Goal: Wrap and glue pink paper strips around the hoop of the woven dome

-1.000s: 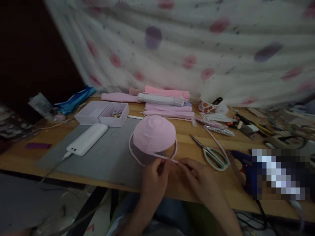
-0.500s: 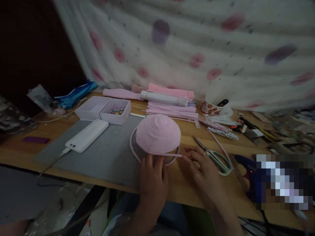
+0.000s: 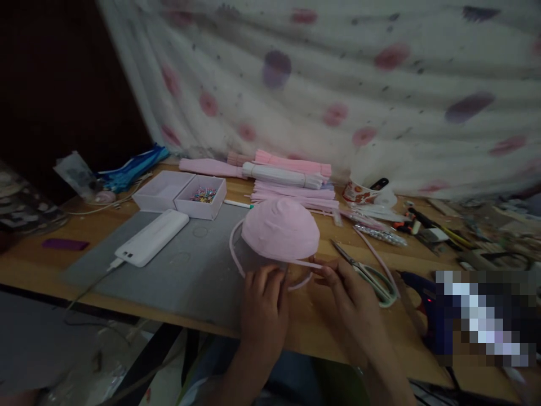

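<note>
A pale pink dome (image 3: pixel 281 228), wound in rounds of fuzzy strip like pipe cleaner, sits tilted in front of me. From its lower edge a loose pink strip (image 3: pixel 305 264) runs to the right. My right hand (image 3: pixel 349 293) pinches that strip between thumb and fingers. Curled at the dome's near rim, my left hand (image 3: pixel 264 299) holds it from below; its fingertips are partly hidden. A longer pink strip (image 3: pixel 234 254) loops around the dome's left side and beneath it. Right of my right hand lie scissors (image 3: pixel 372 279) with pale green handles.
Bundles of pink and white strips (image 3: pixel 287 176) lie behind the dome. At left are an open white box (image 3: pixel 203 210) with colourful beads and a white power bank (image 3: pixel 152 237) on a grey mat (image 3: pixel 203 282). A blue glue gun (image 3: pixel 426 299) with a red light stands right.
The dome has tipped and shifted slightly right in view. My left fingers have moved slightly lower at its rim, and my right hand still pinches the strip.
</note>
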`<state>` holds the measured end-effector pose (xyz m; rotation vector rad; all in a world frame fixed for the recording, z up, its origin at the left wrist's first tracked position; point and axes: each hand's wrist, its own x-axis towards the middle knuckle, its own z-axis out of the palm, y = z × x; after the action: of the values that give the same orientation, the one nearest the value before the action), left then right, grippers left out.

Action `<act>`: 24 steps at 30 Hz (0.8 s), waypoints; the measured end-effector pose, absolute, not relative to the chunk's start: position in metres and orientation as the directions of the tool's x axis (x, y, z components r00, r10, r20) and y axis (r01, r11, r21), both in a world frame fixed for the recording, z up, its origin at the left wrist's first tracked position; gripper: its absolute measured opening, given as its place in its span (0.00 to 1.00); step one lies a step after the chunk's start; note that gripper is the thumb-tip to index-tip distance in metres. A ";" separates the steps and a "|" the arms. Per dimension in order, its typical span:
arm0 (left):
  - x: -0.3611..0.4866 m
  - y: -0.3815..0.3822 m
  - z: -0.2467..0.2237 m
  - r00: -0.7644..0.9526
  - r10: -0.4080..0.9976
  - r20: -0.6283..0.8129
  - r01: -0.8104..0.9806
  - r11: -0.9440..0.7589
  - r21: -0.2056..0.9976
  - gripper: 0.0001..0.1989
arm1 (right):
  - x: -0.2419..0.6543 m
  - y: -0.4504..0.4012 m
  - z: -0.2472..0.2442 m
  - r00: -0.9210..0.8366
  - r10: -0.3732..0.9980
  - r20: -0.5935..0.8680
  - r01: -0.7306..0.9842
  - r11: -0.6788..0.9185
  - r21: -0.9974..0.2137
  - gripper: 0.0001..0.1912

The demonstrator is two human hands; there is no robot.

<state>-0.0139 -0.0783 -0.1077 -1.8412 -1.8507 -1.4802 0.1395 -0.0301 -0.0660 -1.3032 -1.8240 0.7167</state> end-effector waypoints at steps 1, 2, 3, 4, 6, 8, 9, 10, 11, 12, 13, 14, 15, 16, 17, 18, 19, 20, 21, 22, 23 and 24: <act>-0.014 -0.077 -0.105 -0.235 0.674 0.700 0.816 -0.255 0.519 0.06 | 0.140 -0.031 -0.063 -0.161 0.949 0.272 0.515 0.316 -0.797 0.14; -0.015 -0.077 -0.102 -0.227 0.663 0.714 0.810 -0.279 0.516 0.06 | 0.140 -0.032 -0.060 -0.142 0.949 0.281 0.516 0.313 -0.797 0.14; -0.015 -0.076 -0.099 -0.220 0.651 0.726 0.805 -0.299 0.513 0.07 | 0.140 -0.033 -0.057 -0.128 0.949 0.288 0.516 0.311 -0.798 0.14; -0.016 -0.076 -0.096 -0.216 0.637 0.740 0.803 -0.315 0.506 0.07 | 0.140 -0.035 -0.055 -0.113 0.949 0.295 0.518 0.310 -0.797 0.14; -0.016 -0.075 -0.090 -0.215 0.611 0.761 0.803 -0.333 0.495 0.08 | 0.141 -0.038 -0.051 -0.087 0.947 0.311 0.532 0.308 -0.789 0.14; -0.017 -0.074 -0.084 -0.220 0.596 0.773 0.801 -0.341 0.491 0.08 | 0.140 -0.040 -0.048 -0.053 0.943 0.330 0.544 0.304 -0.782 0.14; -0.017 -0.074 -0.081 -0.220 0.593 0.775 0.800 -0.346 0.491 0.08 | 0.139 -0.041 -0.047 -0.031 0.941 0.338 0.546 0.299 -0.782 0.15; -0.017 -0.073 -0.078 -0.218 0.590 0.778 0.797 -0.353 0.491 0.08 | 0.138 -0.042 -0.046 -0.009 0.938 0.347 0.546 0.296 -0.784 0.15; -0.017 -0.073 -0.076 -0.221 0.588 0.778 0.792 -0.357 0.495 0.08 | 0.138 -0.042 -0.045 0.010 0.933 0.359 0.547 0.295 -0.783 0.15; -0.018 -0.073 -0.074 -0.236 0.583 0.778 0.786 -0.356 0.505 0.08 | 0.137 -0.042 -0.045 0.024 0.929 0.370 0.553 0.296 -0.779 0.15; -0.018 -0.073 -0.073 -0.255 0.577 0.776 0.777 -0.356 0.519 0.08 | 0.137 -0.042 -0.044 0.031 0.924 0.380 0.559 0.299 -0.773 0.15; -0.019 -0.073 -0.073 -0.275 0.569 0.775 0.767 -0.356 0.534 0.09 | 0.136 -0.041 -0.044 0.030 0.922 0.385 0.559 0.304 -0.772 0.15; -0.020 -0.074 -0.073 -0.294 0.560 0.775 0.759 -0.356 0.545 0.09 | 0.135 -0.041 -0.044 0.021 0.923 0.384 0.551 0.310 -0.775 0.15; -0.020 -0.075 -0.074 -0.304 0.550 0.778 0.758 -0.354 0.547 0.08 | 0.135 -0.041 -0.044 0.008 0.926 0.377 0.539 0.314 -0.782 0.15; -0.021 -0.077 -0.076 -0.305 0.537 0.787 0.766 -0.352 0.537 0.08 | 0.134 -0.041 -0.045 -0.006 0.931 0.364 0.525 0.313 -0.791 0.15; -0.021 -0.078 -0.078 -0.297 0.522 0.800 0.779 -0.351 0.519 0.09 | 0.132 -0.042 -0.046 -0.015 0.935 0.353 0.512 0.311 -0.801 0.15; -0.021 -0.080 -0.080 -0.282 0.512 0.812 0.791 -0.355 0.498 0.11 | 0.130 -0.043 -0.047 -0.019 0.938 0.346 0.501 0.308 -0.809 0.15; -0.021 -0.082 -0.083 -0.266 0.511 0.817 0.795 -0.363 0.486 0.12 | 0.128 -0.045 -0.050 -0.019 0.940 0.341 0.492 0.306 -0.815 0.16; -0.020 -0.083 -0.086 -0.250 0.522 0.815 0.788 -0.380 0.485 0.13 | 0.125 -0.047 -0.053 -0.016 0.940 0.340 0.486 0.305 -0.819 0.16; -0.020 -0.085 -0.090 -0.240 0.544 0.804 0.770 -0.398 0.499 0.13 | 0.122 -0.050 -0.057 -0.014 0.940 0.342 0.482 0.306 -0.821 0.16; -0.021 -0.087 -0.094 -0.236 0.577 0.782 0.743 -0.412 0.528 0.12 | 0.118 -0.054 -0.063 -0.018 0.939 0.343 0.482 0.308 -0.820 0.16; -0.021 -0.089 -0.097 -0.238 0.615 0.752 0.711 -0.417 0.566 0.10 | 0.114 -0.057 -0.069 -0.025 0.939 0.342 0.486 0.311 -0.817 0.16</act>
<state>-0.0214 -0.0887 -0.0975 -1.8844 -1.6470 -1.7572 0.1140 -0.0574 -0.0687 -1.3118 -1.6561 0.6171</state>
